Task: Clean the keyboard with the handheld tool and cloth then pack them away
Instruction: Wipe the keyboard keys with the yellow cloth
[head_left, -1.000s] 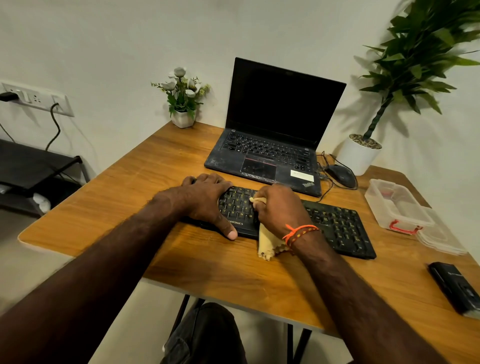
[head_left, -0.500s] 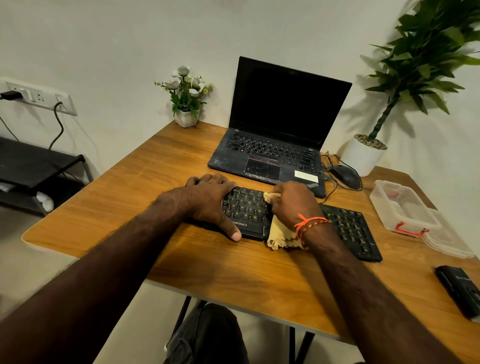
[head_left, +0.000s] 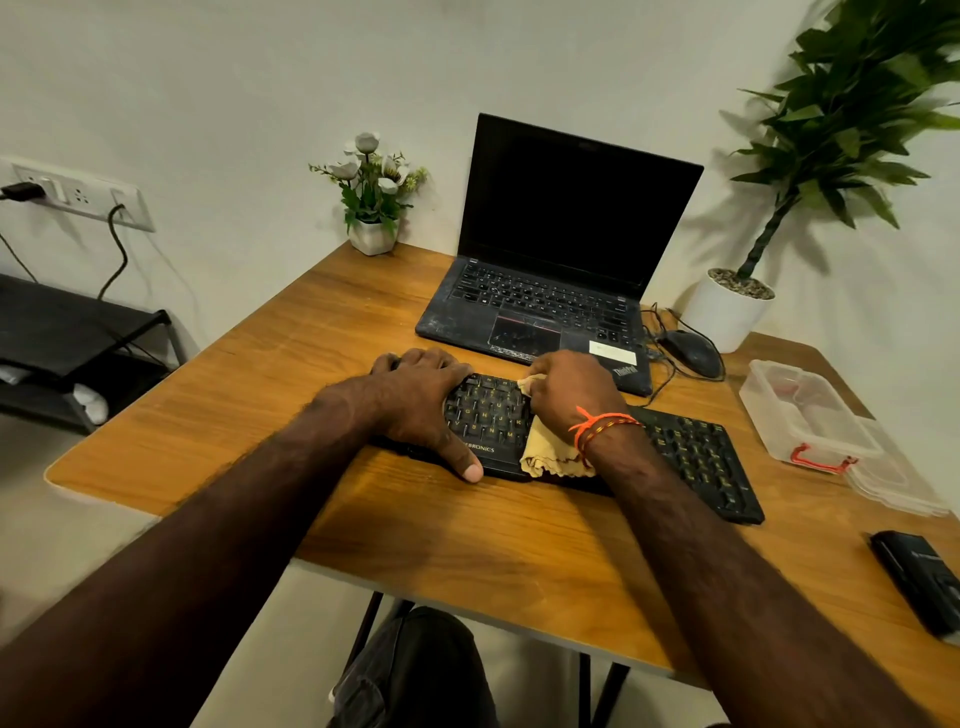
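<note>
The black keyboard lies across the middle of the wooden tabletop, just in front of the open laptop, and the left hand rests on its left end with fingers over the far edge and the thumb on the near edge. The right hand has its grip curled round the yellow cloth, pressing it onto the keys at mid-keyboard. To the right sit a clear plastic box and, nearer, a black handheld tool.
</note>
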